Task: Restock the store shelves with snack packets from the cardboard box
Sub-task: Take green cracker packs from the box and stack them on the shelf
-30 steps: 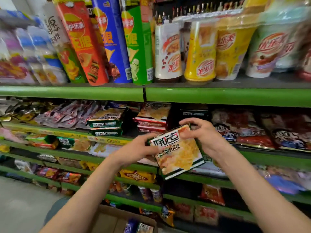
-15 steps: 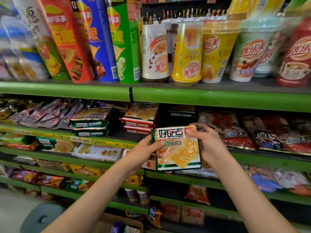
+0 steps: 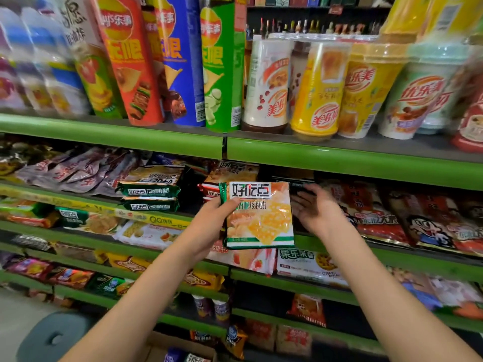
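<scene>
Before you run the green-edged metal store shelves (image 3: 339,163). Your left hand (image 3: 209,226) pinches the left edge of the flat orange-and-green biscuit packet (image 3: 260,215), upright before the second shelf. Your right hand (image 3: 317,210) hovers spread, just beside its right edge.

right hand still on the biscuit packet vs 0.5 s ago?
No. The right hand has let go and shifted right, toward the red packets; only the left hand grips the biscuit packet.

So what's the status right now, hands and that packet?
Left hand grips packet. Right hand open beside it. Shelf slot ahead unblocked.
</scene>
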